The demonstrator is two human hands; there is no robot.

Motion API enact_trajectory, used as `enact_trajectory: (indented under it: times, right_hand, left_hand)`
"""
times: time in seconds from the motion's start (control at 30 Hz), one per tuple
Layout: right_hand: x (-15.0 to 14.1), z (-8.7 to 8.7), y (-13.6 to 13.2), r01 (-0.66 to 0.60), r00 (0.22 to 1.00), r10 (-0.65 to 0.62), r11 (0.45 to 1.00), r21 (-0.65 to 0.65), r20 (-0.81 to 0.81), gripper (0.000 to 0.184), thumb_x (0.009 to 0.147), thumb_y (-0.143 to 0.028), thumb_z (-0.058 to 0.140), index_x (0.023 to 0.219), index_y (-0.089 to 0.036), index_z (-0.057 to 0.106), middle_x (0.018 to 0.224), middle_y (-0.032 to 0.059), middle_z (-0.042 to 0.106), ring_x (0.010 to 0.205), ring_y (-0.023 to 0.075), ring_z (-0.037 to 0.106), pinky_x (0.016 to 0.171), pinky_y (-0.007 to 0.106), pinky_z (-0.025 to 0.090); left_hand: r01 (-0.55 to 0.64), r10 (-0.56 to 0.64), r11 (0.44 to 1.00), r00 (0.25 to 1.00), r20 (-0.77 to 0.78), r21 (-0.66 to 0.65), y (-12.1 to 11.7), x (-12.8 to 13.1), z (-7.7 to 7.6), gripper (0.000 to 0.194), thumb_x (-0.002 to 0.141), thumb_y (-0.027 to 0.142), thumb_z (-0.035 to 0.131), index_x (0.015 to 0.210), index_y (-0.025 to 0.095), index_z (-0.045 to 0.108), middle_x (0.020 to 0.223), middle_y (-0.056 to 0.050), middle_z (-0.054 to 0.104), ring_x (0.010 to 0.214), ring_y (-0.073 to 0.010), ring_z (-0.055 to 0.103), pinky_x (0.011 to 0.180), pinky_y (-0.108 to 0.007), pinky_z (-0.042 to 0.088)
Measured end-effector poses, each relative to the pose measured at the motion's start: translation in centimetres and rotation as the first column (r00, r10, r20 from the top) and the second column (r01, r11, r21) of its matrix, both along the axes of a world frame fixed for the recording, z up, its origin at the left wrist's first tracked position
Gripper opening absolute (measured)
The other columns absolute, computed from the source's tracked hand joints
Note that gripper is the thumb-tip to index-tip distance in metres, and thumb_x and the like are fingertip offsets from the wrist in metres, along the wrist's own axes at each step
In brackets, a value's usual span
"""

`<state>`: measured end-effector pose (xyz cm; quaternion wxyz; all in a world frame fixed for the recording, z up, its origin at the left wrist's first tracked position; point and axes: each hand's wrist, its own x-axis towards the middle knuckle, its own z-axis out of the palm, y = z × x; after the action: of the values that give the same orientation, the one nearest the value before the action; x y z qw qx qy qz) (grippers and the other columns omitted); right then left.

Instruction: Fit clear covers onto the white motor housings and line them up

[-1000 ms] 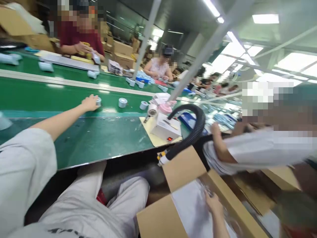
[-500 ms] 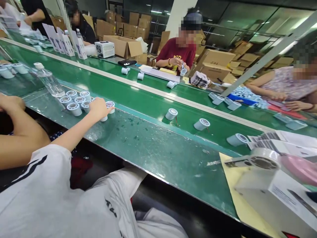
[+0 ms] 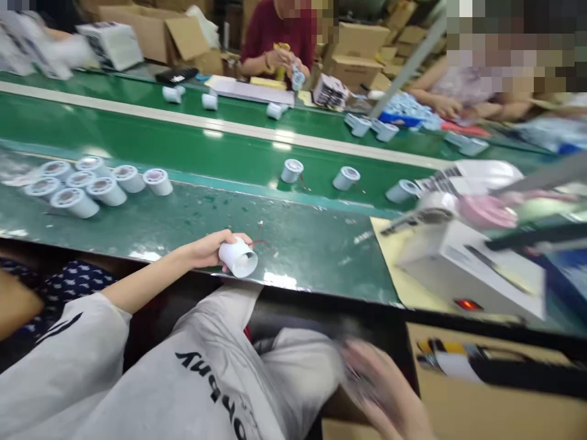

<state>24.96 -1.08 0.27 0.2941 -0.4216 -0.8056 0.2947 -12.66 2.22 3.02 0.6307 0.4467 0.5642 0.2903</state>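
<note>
Holding one white cylinder (image 3: 236, 256) apart from its group

Half a second earlier, the left hand (image 3: 213, 247) was at the end of the group of cylinders (image 3: 74, 203) — now it was near the front edge of the green surface (image 3: 316, 244), with its fingers wrapped around one white cylinder. This piece was tilted, its open mouth turned toward the person, and a thin red wire (image 3: 260, 241) ran out behind it. The other cylinders of the group stood well apart, to the left.

The right hand (image 3: 378, 379) had also come into view, below the edge of the surface and beside the trousers (image 3: 298, 360). It was very blurred; something greyish seemed to be at its fingers, but I could not tell whether they were clamped on it or apart.

In my judgement, the change meant that the work now concerned a single piece — with the left hand alone on it.
</note>
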Motion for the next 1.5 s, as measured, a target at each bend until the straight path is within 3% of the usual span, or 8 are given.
enact_trajectory:
  times: [0.1,0.27,0.47,0.73,0.97,1.13,1.3,1.5]
  right_hand:
    - [-2.0,0.4,-2.1,-0.042,0.989,0.003,0.966,0.255,0.148,0.040,0.096,-0.037,0.064,0.136,-0.035,0.067,0.134,0.0116,0.064,0.118,0.0316,0.066,0.092,0.045,0.062]
    - [-5.2,-0.1,-1.0,0.087,0.907,-0.206,0.945,0.315,0.368,0.041,0.089,-0.021,0.066,0.128,-0.030,0.072,0.145,0.0151,0.058,0.116,0.0350,0.063,0.084,0.046,0.062]
    - [-3.5,-0.1,-2.3,0.119,0.993,-0.115,0.976,-0.184,0.037,0.011,0.089,-0.034,0.072,0.087,-0.023,0.075,0.134,0.0123,0.063,0.120,0.0303,0.065,0.099,0.046,0.058]
    - [-3.9,-0.5,-2.3,0.217,0.930,-0.295,0.922,-0.319,-0.219,0.023,0.091,-0.041,0.067,0.079,-0.025,0.078,0.120,0.0105,0.068,0.117,0.0283,0.067,0.106,0.046,0.052]
    - [-3.2,-0.2,-2.4,0.256,0.871,-0.396,0.870,-0.421,-0.290,0.024,0.082,-0.037,0.074,0.063,-0.022,0.072,0.106,0.0096,0.071,0.101,0.0261,0.070,0.085,0.037,0.060]
    - [-2.6,-0.4,-2.3,0.165,0.791,-0.416,0.851,-0.499,-0.449,0.029,0.084,-0.046,0.078,0.066,-0.024,0.075,0.108,0.0077,0.077,0.109,0.0297,0.073,0.100,0.048,0.058]
    - [-2.4,-0.6,-3.2,0.151,0.924,-0.220,0.961,-0.230,-0.313,0.035,0.077,-0.036,0.088,0.110,-0.030,0.079,0.137,0.0084,0.070,0.128,0.0329,0.066,0.111,0.050,0.054]
    - [-2.1,-0.8,-4.3,0.123,0.936,-0.178,0.974,-0.191,-0.305,0.038,0.083,-0.041,0.083,0.116,-0.027,0.073,0.131,0.0097,0.073,0.126,0.0316,0.068,0.110,0.049,0.056]
  left_hand:
    - [0.377,-0.311,0.912,0.894,0.322,-0.164,1.4,5.2,-1.7,0.042,0.074,0.055,0.059,0.094,0.018,0.061,0.081,-0.004,0.064,0.051,-0.0118,0.049,0.037,-0.021,0.036]
    - [0.721,-0.718,0.692,0.693,0.069,-0.029,2.1,10.1,-1.8,0.040,0.083,0.055,0.064,0.095,0.018,0.068,0.085,-0.004,0.068,0.068,-0.0161,0.059,0.052,-0.023,0.043]
    - [0.633,-0.493,0.639,0.773,-0.398,0.438,0.7,11.9,-1.0,0.024,0.091,0.037,0.060,0.104,0.019,0.071,0.101,-0.006,0.070,0.096,-0.0214,0.062,0.092,-0.033,0.046]
    - [0.502,-0.423,0.670,0.864,-0.274,0.547,0.4,11.9,-3.3,0.065,0.067,0.056,0.090,0.120,0.023,0.073,0.107,-0.007,0.065,0.098,-0.0221,0.060,0.091,-0.034,0.048]
    - [0.582,-0.539,0.556,0.796,-0.276,0.594,0.7,11.4,-4.6,0.064,0.069,0.050,0.090,0.127,0.026,0.073,0.128,-0.013,0.062,0.123,-0.0300,0.058,0.108,-0.045,0.046]
    - [0.562,-0.594,0.659,0.796,-0.112,0.500,-0.2,11.8,-4.1,0.068,0.077,0.032,0.084,0.141,0.023,0.061,0.138,-0.014,0.065,0.123,-0.0280,0.063,0.102,-0.039,0.052]
    - [0.443,-0.495,0.864,0.836,0.237,0.240,-1.0,11.8,-3.8,0.076,0.074,0.033,0.085,0.143,0.021,0.056,0.136,-0.015,0.064,0.104,-0.0223,0.070,0.088,-0.035,0.059]
    - [0.524,-0.581,0.808,0.783,0.221,0.269,-1.3,11.1,-2.9,0.081,0.074,0.033,0.088,0.147,0.024,0.054,0.140,-0.014,0.064,0.109,-0.0236,0.069,0.089,-0.035,0.058]
